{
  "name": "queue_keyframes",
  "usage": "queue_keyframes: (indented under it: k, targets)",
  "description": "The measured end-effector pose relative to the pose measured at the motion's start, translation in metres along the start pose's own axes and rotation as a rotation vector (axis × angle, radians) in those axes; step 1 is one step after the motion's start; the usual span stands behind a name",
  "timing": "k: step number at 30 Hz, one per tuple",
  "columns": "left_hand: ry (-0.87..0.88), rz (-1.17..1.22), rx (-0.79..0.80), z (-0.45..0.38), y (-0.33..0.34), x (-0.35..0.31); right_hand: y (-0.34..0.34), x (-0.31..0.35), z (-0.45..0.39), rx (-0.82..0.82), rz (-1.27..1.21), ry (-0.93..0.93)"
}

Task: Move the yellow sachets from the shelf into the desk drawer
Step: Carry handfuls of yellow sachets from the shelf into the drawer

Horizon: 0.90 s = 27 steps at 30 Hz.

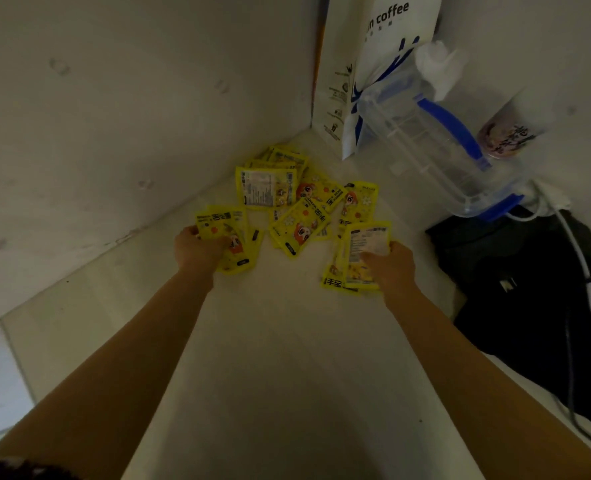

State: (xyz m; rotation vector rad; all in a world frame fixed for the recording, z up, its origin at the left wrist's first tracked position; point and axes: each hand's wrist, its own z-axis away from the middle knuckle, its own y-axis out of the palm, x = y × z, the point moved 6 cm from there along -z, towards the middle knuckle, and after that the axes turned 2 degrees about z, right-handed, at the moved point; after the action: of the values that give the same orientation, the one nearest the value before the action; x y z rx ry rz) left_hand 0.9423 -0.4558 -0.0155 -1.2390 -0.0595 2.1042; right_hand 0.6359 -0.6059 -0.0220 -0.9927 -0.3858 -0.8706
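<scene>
Two bare forearms reach forward over the pale shelf [287, 358], which runs into a corner between white walls. The left hand [198, 249] grips a small bunch of yellow sachets [230, 237] at the left side of the shelf, fingers curled over their lower half with the packets fanning out above and below the knuckles. The right hand [392, 268] holds a second bunch of sachets [361, 258], thumb laid across the front one, whose white printed back faces the camera; whether these packets are lifted clear of the shelf or still rest on it cannot be told from this angle. Between and just beyond the hands, a loose heap of sachets [297, 202] lies on the shelf, overlapping one another and trailing back toward the corner. To the right of the right hand sits a black bag [515, 289] with a white cable [579, 258] crossing it. Farther back stands a clear plastic jug [425, 140] with a blue handle, a printed cup [508, 136] beside it, and behind the jug a white paper coffee bag [380, 64] against the wall.
</scene>
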Motion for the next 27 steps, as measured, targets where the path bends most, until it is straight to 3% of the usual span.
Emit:
queue_keyframes:
  k: [9,13,17,21,27]
  targets:
    - [-0.03,-0.019,-0.042,-0.016,-0.011,0.01,-0.013,-0.03,-0.015,-0.052,0.042,0.05]
    - [-0.009,-0.166,-0.064,-0.09,0.009,0.057,-0.007,-0.031,-0.024,-0.043,0.126,0.047]
    - [0.028,-0.317,-0.027,-0.028,0.022,0.013,-0.005,-0.023,-0.026,-0.005,0.2,0.014]
    - [0.067,-0.441,-0.042,-0.021,0.029,0.007,-0.007,-0.023,-0.032,0.016,0.299,0.037]
    - [0.093,-0.398,-0.017,-0.024,0.03,0.016,-0.002,-0.02,-0.036,0.029,0.321,0.035]
